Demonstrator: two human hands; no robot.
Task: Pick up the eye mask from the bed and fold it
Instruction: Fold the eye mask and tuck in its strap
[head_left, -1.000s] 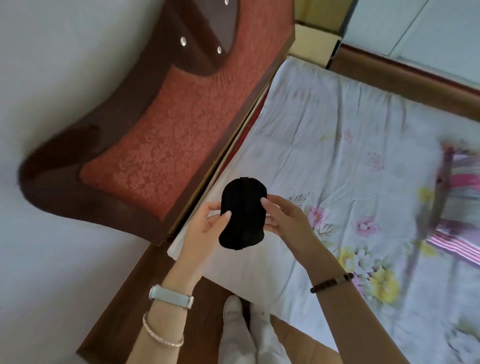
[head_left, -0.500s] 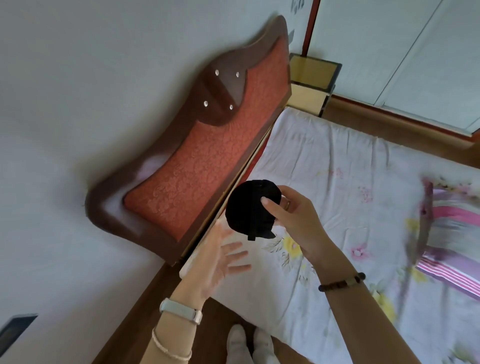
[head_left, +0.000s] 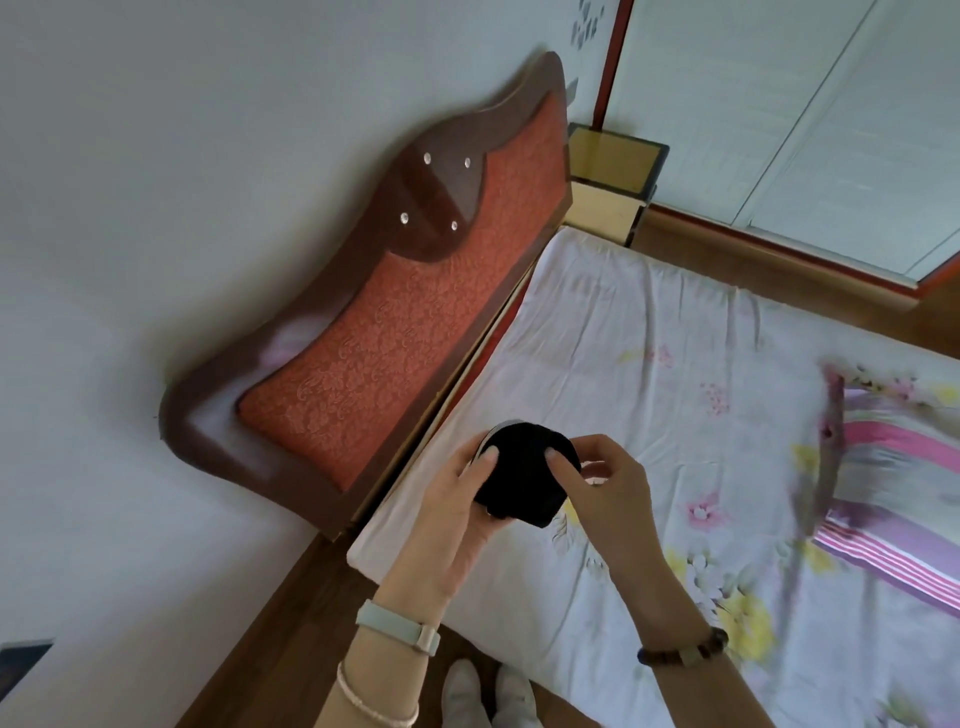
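The black eye mask (head_left: 524, 475) is folded into a rounded pad and held in the air above the near corner of the bed (head_left: 649, 364). My left hand (head_left: 447, 514) cups it from below and the left, thumb pressed on its front. My right hand (head_left: 608, 488) grips its right side, thumb on the black fabric. A thin pale edge shows at the mask's upper left. The rest of the mask is hidden behind my fingers.
A red padded headboard (head_left: 384, 338) with a dark wood frame stands against the white wall on the left. A striped pink and purple quilt (head_left: 893, 499) lies at the right of the floral sheet. A yellow nightstand (head_left: 608, 182) sits beyond the headboard. My feet (head_left: 488, 696) stand on the wooden floor.
Half a second ago my left hand was off the mask with fingers spread, and only my right hand held it. Now my left hand has come back up and holds the mask again.
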